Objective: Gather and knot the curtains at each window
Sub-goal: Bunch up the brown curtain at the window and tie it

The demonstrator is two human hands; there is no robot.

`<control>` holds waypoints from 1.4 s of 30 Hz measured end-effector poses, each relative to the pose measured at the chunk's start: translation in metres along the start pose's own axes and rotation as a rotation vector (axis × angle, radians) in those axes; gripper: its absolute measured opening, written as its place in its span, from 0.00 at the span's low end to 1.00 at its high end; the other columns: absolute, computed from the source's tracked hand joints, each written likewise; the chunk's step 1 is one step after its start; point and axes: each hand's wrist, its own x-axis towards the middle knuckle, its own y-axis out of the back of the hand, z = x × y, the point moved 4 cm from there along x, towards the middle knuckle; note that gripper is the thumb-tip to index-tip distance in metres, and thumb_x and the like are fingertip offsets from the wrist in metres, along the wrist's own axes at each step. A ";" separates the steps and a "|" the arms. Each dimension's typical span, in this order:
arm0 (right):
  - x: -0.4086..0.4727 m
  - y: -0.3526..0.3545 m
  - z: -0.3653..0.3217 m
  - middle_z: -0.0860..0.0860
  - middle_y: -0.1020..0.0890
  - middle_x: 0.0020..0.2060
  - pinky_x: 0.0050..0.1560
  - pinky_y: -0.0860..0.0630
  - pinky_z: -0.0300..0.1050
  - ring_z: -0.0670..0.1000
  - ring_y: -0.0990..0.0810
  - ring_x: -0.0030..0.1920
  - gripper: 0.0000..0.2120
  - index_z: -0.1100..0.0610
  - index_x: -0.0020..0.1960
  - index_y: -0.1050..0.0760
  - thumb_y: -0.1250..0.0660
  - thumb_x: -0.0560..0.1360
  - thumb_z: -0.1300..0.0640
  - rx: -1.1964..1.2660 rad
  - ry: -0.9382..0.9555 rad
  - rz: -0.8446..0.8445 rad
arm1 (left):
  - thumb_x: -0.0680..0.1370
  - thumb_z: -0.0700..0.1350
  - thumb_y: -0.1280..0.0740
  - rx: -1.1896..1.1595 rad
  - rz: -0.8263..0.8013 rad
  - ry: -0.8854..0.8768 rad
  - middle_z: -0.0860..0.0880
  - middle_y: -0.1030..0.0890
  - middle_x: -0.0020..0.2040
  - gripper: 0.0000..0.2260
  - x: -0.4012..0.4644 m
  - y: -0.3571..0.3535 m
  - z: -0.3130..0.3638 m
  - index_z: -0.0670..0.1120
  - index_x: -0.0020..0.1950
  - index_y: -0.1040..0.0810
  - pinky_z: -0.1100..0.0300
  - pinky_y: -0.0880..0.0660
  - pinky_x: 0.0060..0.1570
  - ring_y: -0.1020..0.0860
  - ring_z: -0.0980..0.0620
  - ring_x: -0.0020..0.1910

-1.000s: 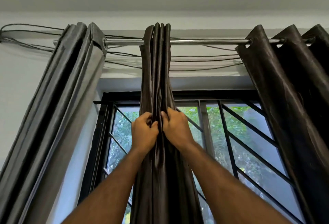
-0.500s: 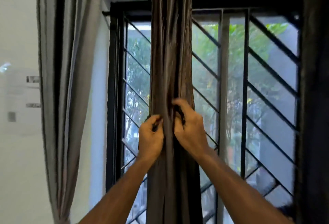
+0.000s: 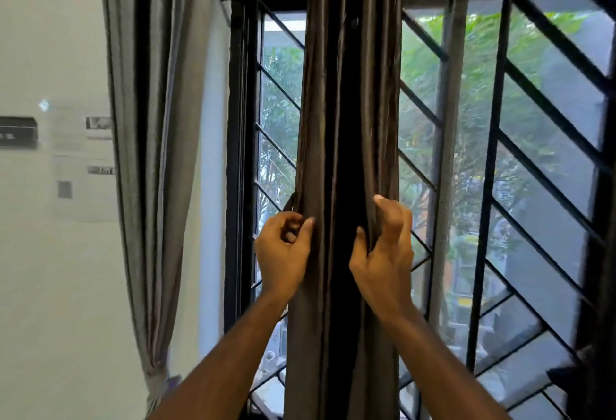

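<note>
The hands slide down the brown curtain, rod now out of view. Left hand and right hand pull apart, each gripping a side fold, opening a dark gap between them.

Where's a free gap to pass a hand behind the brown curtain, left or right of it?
Both sides are backed by the window grille. Left: a narrow strip between the brown curtain and window frame, with the left hand there. Right: wider open space beyond the right hand. The grey curtain crowds the far left.
</note>
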 end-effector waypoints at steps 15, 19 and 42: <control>0.003 -0.013 -0.018 0.53 0.20 0.46 0.44 0.31 0.53 0.59 0.24 0.46 0.13 0.54 0.46 0.18 0.28 0.74 0.44 -0.500 0.089 -0.041 | 0.79 0.52 0.34 0.087 -0.043 -0.158 0.51 0.23 0.29 0.13 -0.004 0.014 0.021 0.45 0.43 0.17 0.54 0.27 0.30 0.27 0.56 0.28; 0.002 -0.014 -0.006 0.53 0.22 0.45 0.45 0.33 0.52 0.60 0.25 0.47 0.09 0.57 0.45 0.18 0.29 0.72 0.52 -0.516 -0.041 -0.034 | 0.80 0.50 0.33 0.194 0.165 -0.095 0.50 0.19 0.38 0.10 0.018 0.050 -0.001 0.46 0.45 0.16 0.50 0.22 0.39 0.21 0.53 0.36; -0.035 -0.044 -0.039 0.46 0.20 0.34 0.43 0.45 0.45 0.50 0.26 0.40 0.03 0.52 0.42 0.19 0.29 0.75 0.57 -0.152 -0.008 -0.095 | 0.78 0.39 0.31 0.177 -0.174 -0.317 0.51 0.16 0.39 0.06 -0.016 0.034 0.025 0.43 0.49 0.14 0.49 0.21 0.38 0.18 0.55 0.39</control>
